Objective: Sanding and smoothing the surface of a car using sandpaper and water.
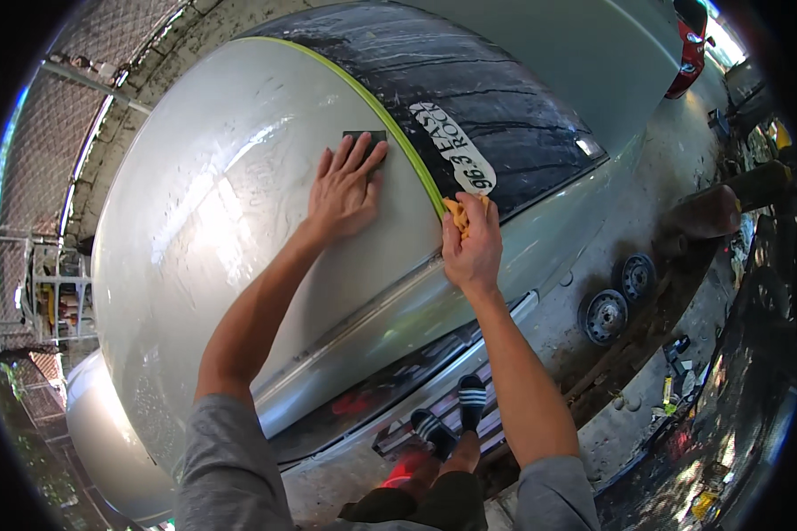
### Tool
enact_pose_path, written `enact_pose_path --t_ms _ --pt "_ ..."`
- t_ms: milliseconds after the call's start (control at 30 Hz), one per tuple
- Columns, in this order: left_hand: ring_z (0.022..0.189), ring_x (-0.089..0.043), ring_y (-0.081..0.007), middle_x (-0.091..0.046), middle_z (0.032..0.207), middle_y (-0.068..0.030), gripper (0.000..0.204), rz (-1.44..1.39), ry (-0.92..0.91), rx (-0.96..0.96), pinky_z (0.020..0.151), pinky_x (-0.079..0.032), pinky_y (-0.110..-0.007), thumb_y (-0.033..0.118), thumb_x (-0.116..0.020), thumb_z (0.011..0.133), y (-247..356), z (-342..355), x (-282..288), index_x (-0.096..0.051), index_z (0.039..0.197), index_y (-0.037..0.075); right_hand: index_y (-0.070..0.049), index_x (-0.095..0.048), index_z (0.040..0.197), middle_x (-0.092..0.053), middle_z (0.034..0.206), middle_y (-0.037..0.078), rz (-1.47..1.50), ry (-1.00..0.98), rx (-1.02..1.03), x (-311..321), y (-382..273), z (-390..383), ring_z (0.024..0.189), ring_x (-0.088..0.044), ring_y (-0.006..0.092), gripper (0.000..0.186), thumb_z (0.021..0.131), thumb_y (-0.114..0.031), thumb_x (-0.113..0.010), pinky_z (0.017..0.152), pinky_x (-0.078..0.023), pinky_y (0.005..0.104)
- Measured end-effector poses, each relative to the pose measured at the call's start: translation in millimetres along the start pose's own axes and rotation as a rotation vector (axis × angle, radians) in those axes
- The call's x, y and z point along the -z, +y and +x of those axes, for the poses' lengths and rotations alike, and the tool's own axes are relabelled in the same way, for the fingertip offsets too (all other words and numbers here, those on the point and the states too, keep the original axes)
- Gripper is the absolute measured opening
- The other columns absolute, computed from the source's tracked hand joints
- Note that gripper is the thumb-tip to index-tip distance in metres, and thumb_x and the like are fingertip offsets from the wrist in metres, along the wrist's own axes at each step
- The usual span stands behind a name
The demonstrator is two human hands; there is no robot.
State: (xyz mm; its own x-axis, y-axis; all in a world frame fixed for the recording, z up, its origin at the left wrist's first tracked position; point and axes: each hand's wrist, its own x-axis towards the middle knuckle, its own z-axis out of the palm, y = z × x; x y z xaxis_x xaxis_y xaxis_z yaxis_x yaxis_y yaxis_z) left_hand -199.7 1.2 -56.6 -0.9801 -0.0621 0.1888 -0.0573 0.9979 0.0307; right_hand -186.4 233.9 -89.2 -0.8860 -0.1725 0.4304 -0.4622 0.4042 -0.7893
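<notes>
My left hand (344, 188) holds a small dark flat pad (363, 137) against the silver car roof (208, 199), fingers spread over it, just left of the yellow-green strip (360, 93) that edges the dark window glass (531, 115). My right hand (469, 243) is closed on a crumpled orange cloth (454, 211) at the lower end of that strip, beside a white sticker (452, 146) on the glass. Streaks and glossy patches show on the roof; whatever lies under my left palm is hidden.
My sandaled feet (452, 416) are on a slatted step (390, 442) beside the car. Steel wheels (602, 314), a rusty cylinder (708, 212) and scattered clutter lie right. A mesh fence (71, 35) runs left; a red vehicle (686, 66) stands at the top right.
</notes>
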Motion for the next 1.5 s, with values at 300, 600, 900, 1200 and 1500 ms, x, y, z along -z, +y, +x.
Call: enact_pose_path --t_ms 300,600,900,1200,1500 --pt "0.141 -0.031 -0.0323 -0.039 0.150 -0.0113 0.049 0.000 -0.019 -0.011 0.114 -0.024 -0.053 0.029 -0.038 0.096 -30.8 27.5 -4.9 -0.043 0.144 0.018 -0.004 -0.058 0.114 -0.055 0.106 0.019 0.007 -0.003 -0.003 4.9 0.9 -1.2 0.098 -0.056 0.0370 0.031 0.084 -0.011 -0.065 0.083 -0.048 0.0433" --pt "0.142 -0.029 -0.0335 -0.037 0.151 -0.0115 0.051 0.015 -0.072 0.032 0.114 -0.022 -0.056 0.028 -0.038 0.095 -63.0 56.7 -1.6 -0.041 0.144 0.016 -0.003 -0.057 0.115 -0.055 0.109 0.020 0.007 -0.015 -0.009 -3.9 0.3 -4.1 0.101 -0.056 0.0382 0.033 0.084 -0.012 -0.065 0.085 -0.048 0.0432" --pt "0.142 -0.029 -0.0334 -0.036 0.152 -0.0122 0.052 0.020 -0.051 -0.005 0.115 -0.021 -0.054 0.030 -0.038 0.095 -56.1 38.4 12.2 -0.040 0.145 0.018 -0.002 -0.055 0.117 -0.056 0.109 0.021 0.041 -0.026 -0.018 -11.9 -8.5 -3.6 0.098 -0.056 0.0389 0.031 0.089 -0.012 -0.061 0.084 -0.048 0.0431" --pt "0.143 -0.029 -0.0303 -0.035 0.153 -0.0100 0.051 0.013 -0.032 -0.012 0.116 -0.022 -0.053 0.027 -0.041 0.094 -41.2 30.4 12.4 -0.042 0.145 0.023 -0.006 -0.056 0.116 -0.055 0.103 0.018 0.061 0.035 -0.007 -17.4 -8.3 -2.6 0.093 -0.057 0.0384 0.034 0.085 -0.013 -0.065 0.078 -0.049 0.0448" --pt "0.142 -0.032 -0.0318 -0.037 0.152 -0.0102 0.051 0.084 0.018 0.043 0.113 -0.025 -0.056 0.021 -0.041 0.094 -28.2 41.9 12.7 -0.042 0.145 0.018 -0.005 -0.055 0.115 -0.054 0.102 0.018 0.065 0.032 -0.026 -15.8 -9.9 -2.7 0.092 -0.056 0.0384 0.033 0.085 -0.013 -0.064 0.079 -0.049 0.0444"
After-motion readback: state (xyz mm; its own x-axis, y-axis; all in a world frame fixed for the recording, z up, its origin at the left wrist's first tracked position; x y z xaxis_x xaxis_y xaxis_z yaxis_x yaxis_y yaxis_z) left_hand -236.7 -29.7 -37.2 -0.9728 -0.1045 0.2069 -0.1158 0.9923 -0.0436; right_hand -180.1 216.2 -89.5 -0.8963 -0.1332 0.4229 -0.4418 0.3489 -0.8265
